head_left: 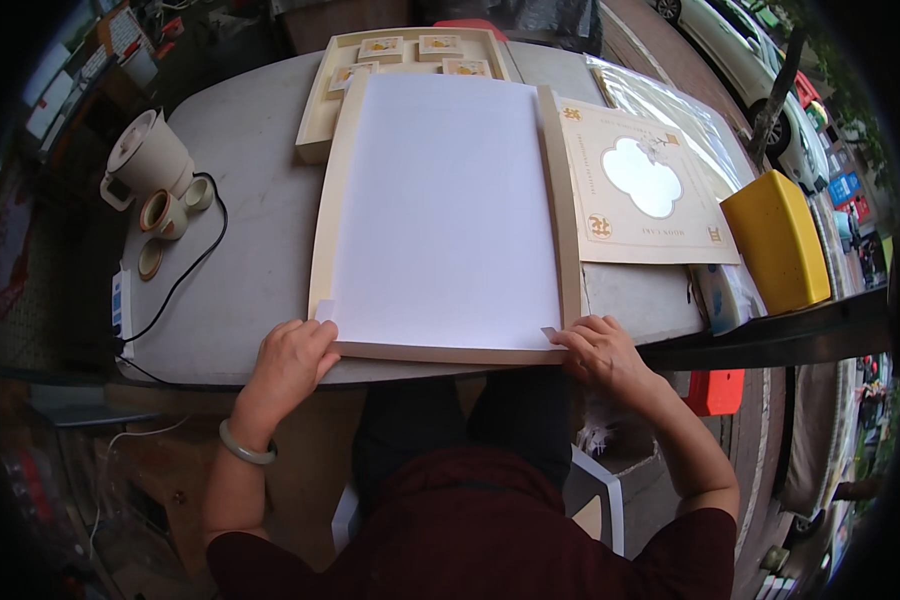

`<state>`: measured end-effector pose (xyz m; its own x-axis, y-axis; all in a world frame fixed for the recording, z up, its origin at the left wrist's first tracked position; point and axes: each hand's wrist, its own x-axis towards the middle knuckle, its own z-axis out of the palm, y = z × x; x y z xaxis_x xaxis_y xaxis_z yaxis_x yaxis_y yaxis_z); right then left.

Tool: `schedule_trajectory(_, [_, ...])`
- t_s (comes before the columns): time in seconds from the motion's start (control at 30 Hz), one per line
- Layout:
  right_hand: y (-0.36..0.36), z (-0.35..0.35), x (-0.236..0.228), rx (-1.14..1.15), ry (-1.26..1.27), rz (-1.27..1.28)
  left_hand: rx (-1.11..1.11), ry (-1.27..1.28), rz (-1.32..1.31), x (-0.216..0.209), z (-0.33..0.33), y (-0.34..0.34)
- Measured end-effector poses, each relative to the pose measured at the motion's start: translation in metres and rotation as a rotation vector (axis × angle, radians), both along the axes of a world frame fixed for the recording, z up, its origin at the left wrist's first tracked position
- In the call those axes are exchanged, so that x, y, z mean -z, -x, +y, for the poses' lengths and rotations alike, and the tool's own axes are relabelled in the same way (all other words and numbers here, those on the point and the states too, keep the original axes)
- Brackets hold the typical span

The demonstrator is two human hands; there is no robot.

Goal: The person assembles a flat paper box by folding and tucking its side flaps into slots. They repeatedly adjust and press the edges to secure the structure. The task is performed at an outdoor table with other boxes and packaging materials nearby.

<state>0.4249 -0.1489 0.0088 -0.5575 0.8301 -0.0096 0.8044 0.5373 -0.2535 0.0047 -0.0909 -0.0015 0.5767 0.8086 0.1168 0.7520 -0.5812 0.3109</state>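
Left hand (288, 362) at 7 o'clock, wearing a pale green bangle (245, 445) at the wrist; fingers curled, pinching the near-left corner of the white paper sheet (440, 210) against the tray edge. Right hand (602, 352) at 5 o'clock, fingers bent, pinching the near-right corner of the same sheet, where a small flap of paper is turned up.

The sheet lies flat inside a shallow cream box tray (560, 200), centre of view, its near rim overhanging the edge of the grey table (250, 260).

At 3 o'clock of the tray, touching its right wall: a cream box lid with a cloud-shaped window (645, 185). Further right, a yellow box (775, 240) at the table's edge.

At 12 o'clock, partly under the tray's far end: a second cream tray with small square packets (410, 55).

At 10 o'clock, well apart: a cream electric kettle (148, 155), small cups (165, 212) beside it, a black cord (195, 265) trailing toward 8 o'clock.
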Motion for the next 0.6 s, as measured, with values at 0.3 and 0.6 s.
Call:
schedule_trajectory(0.3, [-0.001,-0.006,0.010,0.019,0.126,0.062,-0.015,-0.115,0.089,-0.006,-0.008,-0.010])
schedule_trajectory(0.6, [0.021,-0.017,0.010,0.194,-0.230,-0.247,0.069,-0.026,-0.069,0.005,-0.018,-0.031])
